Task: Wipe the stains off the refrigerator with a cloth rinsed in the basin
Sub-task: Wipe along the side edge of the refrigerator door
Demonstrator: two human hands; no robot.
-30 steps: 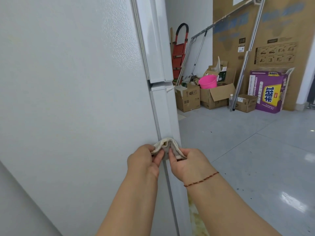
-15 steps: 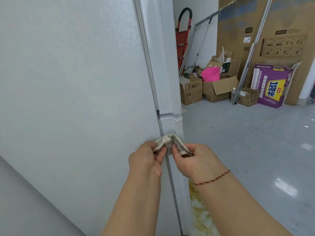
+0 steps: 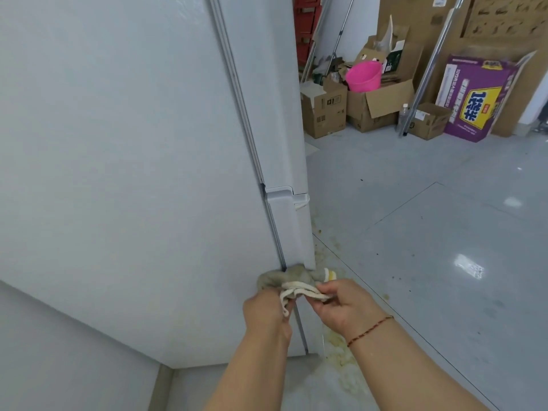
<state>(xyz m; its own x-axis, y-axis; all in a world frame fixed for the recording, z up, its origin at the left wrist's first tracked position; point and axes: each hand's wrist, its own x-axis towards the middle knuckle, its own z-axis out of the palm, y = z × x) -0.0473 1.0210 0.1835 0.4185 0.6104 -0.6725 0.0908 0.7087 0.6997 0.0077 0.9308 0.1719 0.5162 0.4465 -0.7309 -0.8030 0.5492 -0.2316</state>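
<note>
The white refrigerator (image 3: 133, 173) fills the left half of the view, seen from its side, with the door edge and seal running down the middle. A crumpled grey-beige cloth (image 3: 292, 281) with a cream hem is held in front of the lower door edge. My left hand (image 3: 267, 311) grips its left part. My right hand (image 3: 345, 307), with a red string on the wrist, pinches the cloth's hem from the right. The basin is not in view.
Yellowish spilled stains (image 3: 341, 354) lie on the grey tiled floor by the refrigerator's foot. At the back stand cardboard boxes (image 3: 324, 111), a pink bucket (image 3: 363, 76), a purple box (image 3: 474, 99) and leaning metal poles (image 3: 427, 66). A white wall (image 3: 59, 351) is at lower left.
The view has tilted downward and both hands with the cloth have dropped lower along the door edge. The cloth is more spread out between the hands.
</note>
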